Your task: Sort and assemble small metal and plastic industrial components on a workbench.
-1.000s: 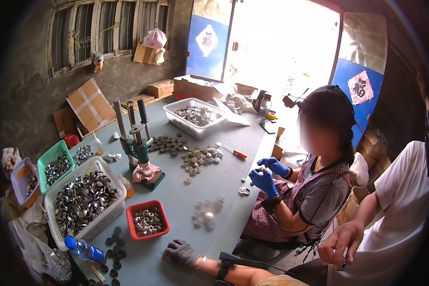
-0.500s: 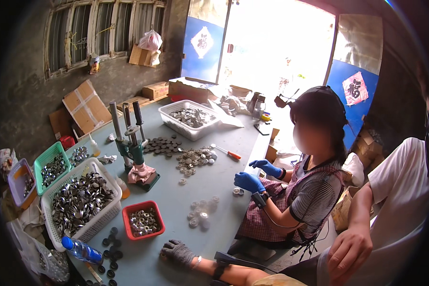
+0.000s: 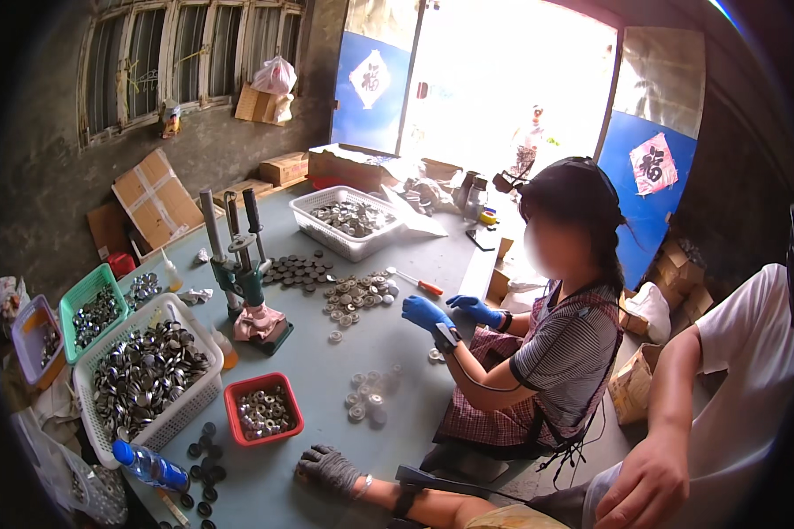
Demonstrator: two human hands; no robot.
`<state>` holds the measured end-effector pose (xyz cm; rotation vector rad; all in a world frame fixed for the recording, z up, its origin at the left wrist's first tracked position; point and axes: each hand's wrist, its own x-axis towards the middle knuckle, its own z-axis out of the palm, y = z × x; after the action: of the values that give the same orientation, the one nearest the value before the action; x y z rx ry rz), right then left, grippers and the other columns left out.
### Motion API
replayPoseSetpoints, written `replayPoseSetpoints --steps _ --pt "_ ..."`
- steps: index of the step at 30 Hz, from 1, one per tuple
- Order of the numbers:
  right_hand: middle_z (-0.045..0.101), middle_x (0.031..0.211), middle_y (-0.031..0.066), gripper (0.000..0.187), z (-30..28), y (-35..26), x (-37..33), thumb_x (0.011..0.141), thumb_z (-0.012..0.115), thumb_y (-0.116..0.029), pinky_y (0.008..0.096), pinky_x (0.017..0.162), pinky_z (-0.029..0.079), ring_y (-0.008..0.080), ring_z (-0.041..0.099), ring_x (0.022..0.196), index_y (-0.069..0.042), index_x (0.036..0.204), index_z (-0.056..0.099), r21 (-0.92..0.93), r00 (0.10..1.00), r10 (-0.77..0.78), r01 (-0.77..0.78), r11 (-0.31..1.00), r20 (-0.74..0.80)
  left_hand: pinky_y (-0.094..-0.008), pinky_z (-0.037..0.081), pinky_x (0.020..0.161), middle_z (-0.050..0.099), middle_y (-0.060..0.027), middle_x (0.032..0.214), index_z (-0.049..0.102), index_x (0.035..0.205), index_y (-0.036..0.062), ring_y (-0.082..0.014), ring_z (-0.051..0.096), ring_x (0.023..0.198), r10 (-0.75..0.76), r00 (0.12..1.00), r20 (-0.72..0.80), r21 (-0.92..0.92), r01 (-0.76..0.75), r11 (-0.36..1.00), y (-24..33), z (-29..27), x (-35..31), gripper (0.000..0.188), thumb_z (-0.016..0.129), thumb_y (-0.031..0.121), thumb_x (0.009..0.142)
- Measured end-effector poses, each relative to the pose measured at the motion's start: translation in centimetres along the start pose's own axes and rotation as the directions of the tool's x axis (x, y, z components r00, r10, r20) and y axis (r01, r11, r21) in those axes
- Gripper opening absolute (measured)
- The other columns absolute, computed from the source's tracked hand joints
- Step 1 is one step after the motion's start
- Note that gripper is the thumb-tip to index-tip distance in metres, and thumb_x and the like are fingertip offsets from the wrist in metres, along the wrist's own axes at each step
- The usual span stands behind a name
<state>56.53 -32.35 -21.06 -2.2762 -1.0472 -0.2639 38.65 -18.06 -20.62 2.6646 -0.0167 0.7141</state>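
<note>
My right hand (image 3: 328, 469), in a grey glove with bare fingertips, lies palm down on the blue-grey table (image 3: 265, 480), fingers loosely bent and nothing seen in it. My left hand is out of view. Nearest to it stands a red tray (image 3: 298, 414) with small metal ring-shaped parts (image 3: 265, 413). Beyond are pale translucent round parts (image 3: 370, 392). A green hand press (image 3: 249, 286), with a pink cloth at its base, stands farther off. At the table's right edge, a co-worker's blue-gloved hands (image 3: 426, 313) are raised, apparently holding nothing.
Left are a white basket (image 3: 194, 388) of metal caps, a green basket (image 3: 69, 300), a purple basket (image 3: 26, 353), a bottle (image 3: 154, 465) and black rings (image 3: 205, 494). Another white basket (image 3: 362, 251) and a screwdriver (image 3: 428, 287) lie farther back. Another person's bare hand (image 3: 648, 480) rests at right.
The co-worker's blue-gloved hands have risen and moved left over the table edge, and the co-worker's body has shifted slightly left. My right hand stays in place.
</note>
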Motion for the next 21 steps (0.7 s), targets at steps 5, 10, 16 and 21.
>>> replayPoseSetpoints --steps 5,10,16,21 --pt "0.056 0.089 0.0076 0.018 0.3 -0.1 0.1 0.073 0.061 -0.021 0.0402 0.077 0.045 0.0288 0.054 0.087 -0.013 0.088 0.058 -0.016 1.000 0.003 -0.003 1.000 0.007 -0.0364 0.052 0.072 0.064 -0.0158 0.091 0.064 0.091 0.0019 -0.0293 0.061 0.080 -0.023 1.000 0.000 -0.024 0.023 0.999 0.0 -0.2 0.1 0.009 0.063 0.008 0.084" --pt "0.056 0.092 0.0079 0.019 1.0 0.5 -0.3 0.074 0.060 -0.021 0.0409 0.079 0.045 0.0287 0.054 0.091 -0.012 0.090 0.059 -0.031 0.999 0.021 -0.020 0.999 0.036 -0.0360 0.052 0.072 0.064 -0.0155 0.091 0.064 0.091 0.0020 -0.0289 0.061 0.080 -0.046 0.999 0.018 -0.060 0.047 0.997 0.1 -0.1 0.4 0.009 0.063 0.008 0.084" --pt "0.056 0.090 0.0074 0.019 0.7 0.1 -0.2 0.074 0.060 -0.021 0.0397 0.079 0.045 0.0282 0.054 0.088 -0.013 0.090 0.058 -0.046 1.000 -0.009 0.010 0.999 0.013 -0.0355 0.053 0.072 0.064 -0.0151 0.091 0.064 0.091 0.0022 -0.0283 0.061 0.081 -0.105 0.994 0.026 -0.130 0.108 0.986 0.3 -0.3 0.6 0.009 0.063 0.007 0.084" --pt "0.056 0.091 0.0076 0.018 0.5 0.2 -0.1 0.074 0.060 -0.020 0.0398 0.079 0.045 0.0283 0.054 0.088 -0.013 0.091 0.058 -0.042 1.000 -0.012 0.012 0.999 0.003 -0.0351 0.053 0.072 0.064 -0.0148 0.092 0.064 0.091 0.0023 -0.0279 0.061 0.081 -0.189 0.981 0.048 -0.240 0.195 0.951 0.7 -0.3 1.3 0.009 0.063 0.007 0.084"
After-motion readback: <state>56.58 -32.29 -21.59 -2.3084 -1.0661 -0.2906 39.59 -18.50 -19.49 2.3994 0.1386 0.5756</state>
